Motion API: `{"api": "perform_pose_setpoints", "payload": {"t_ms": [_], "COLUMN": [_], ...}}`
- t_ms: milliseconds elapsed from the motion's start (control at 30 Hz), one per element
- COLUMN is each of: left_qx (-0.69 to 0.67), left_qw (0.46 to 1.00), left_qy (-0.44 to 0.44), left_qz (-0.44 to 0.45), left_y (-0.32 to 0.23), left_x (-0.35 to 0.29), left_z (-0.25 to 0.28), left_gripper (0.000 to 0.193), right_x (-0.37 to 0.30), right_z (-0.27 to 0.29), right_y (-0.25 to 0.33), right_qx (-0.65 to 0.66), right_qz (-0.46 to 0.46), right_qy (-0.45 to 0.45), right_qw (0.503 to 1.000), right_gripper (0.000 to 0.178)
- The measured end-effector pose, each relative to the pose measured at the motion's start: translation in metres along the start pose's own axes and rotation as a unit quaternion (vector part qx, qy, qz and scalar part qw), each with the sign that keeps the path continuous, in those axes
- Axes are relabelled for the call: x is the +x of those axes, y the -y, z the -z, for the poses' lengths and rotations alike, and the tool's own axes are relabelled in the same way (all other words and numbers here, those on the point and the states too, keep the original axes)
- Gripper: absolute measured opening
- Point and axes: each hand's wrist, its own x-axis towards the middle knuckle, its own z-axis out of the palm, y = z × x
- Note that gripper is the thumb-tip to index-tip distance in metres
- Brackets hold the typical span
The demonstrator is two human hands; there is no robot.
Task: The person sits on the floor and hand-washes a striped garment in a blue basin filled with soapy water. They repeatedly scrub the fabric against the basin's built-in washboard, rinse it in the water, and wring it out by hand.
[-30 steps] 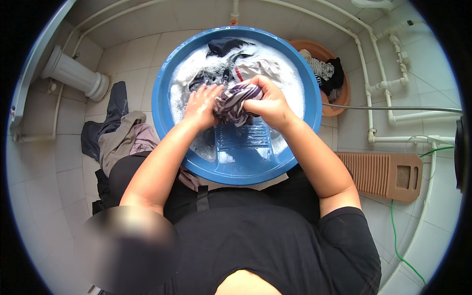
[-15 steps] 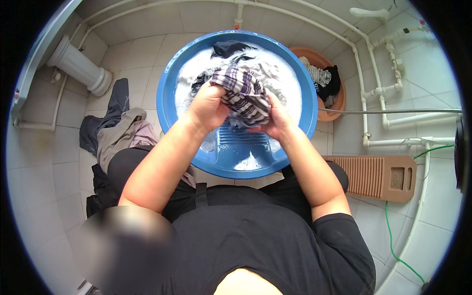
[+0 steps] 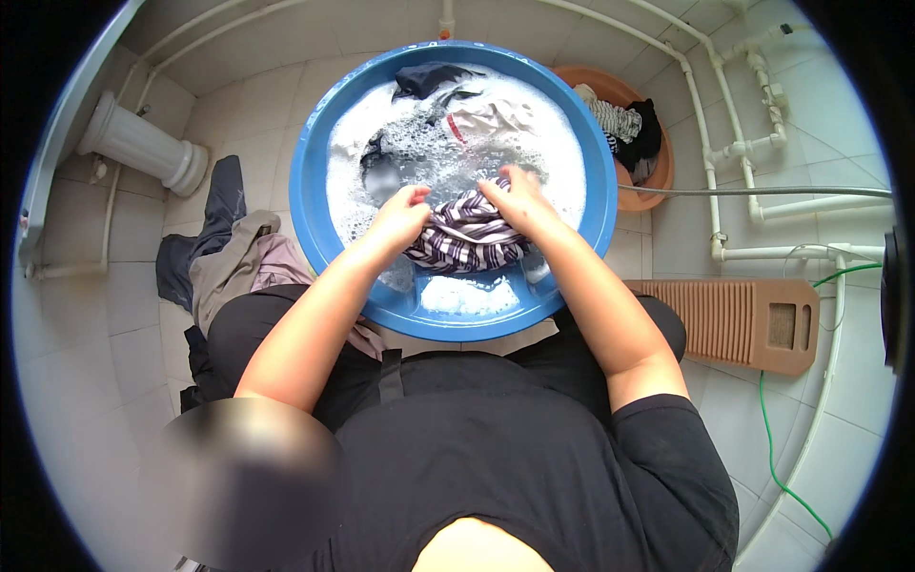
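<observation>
A purple, white and black striped garment [image 3: 467, 238] lies bunched on the ridged board at the near side of a blue washtub [image 3: 307, 205]. My right hand [image 3: 518, 202] is at its upper right, thumb and fingers bent and closed on the cloth. At the garment's left edge is my left hand [image 3: 402, 217], its fingers curled; whatever may be inside them is hidden. Beyond the hands, suds and cloudy water surround a pale cloth [image 3: 496, 119] with a red strip and a dark cloth [image 3: 434, 79].
An orange basin [image 3: 655, 193] with light and black clothes stands at the far right. A brown washboard [image 3: 724, 319] lies by my right knee. Dark, beige and pink clothes [image 3: 229, 257] are heaped on the left floor. White pipes [image 3: 705, 143] and a green cord [image 3: 774, 458] run along the right.
The striped garment has come down from above the water onto the tub's near side, bunched and covering the board's ridges. Both hands have shifted around it, the right now on top.
</observation>
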Motion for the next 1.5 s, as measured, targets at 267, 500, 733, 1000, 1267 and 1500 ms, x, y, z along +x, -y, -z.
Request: {"api": "perform_pose_setpoints", "payload": {"t_ms": [267,500,733,1000,1267,1500], "left_qx": [0.179,0.327,0.352,0.247,0.241,0.229], "left_qw": [0.983,0.866,0.9,0.907,0.954,0.938], "left_qy": [0.048,-0.172,-0.188,-0.155,-0.086,-0.126], "left_qz": [0.011,-0.338,-0.178,-0.304,-0.156,-0.227], "left_y": [-0.039,-0.008,-0.021,-0.003,-0.019,-0.007], "left_x": [-0.006,-0.065,0.015,-0.057,0.004,-0.053], "left_z": [-0.021,-0.051,-0.04,-0.042,-0.033,-0.035], "left_gripper": [0.046,0.021,0.032,0.026,0.03,0.032], "right_x": [-0.023,-0.083,0.014,-0.071,-0.001,-0.055], "right_z": [0.004,-0.026,-0.027,-0.022,-0.032,-0.024], "right_y": [0.023,0.001,0.022,0.001,0.012,0.002], "right_qx": [0.06,0.056,-0.013,0.139,0.149,0.079], "right_qz": [0.021,0.349,0.167,0.257,0.159,0.198], "right_qy": [0.108,-0.154,-0.017,-0.084,0.01,-0.017], "right_qw": [0.992,0.923,0.986,0.953,0.976,0.977], "right_gripper": [0.064,0.033,0.039,0.038,0.037,0.048]}}
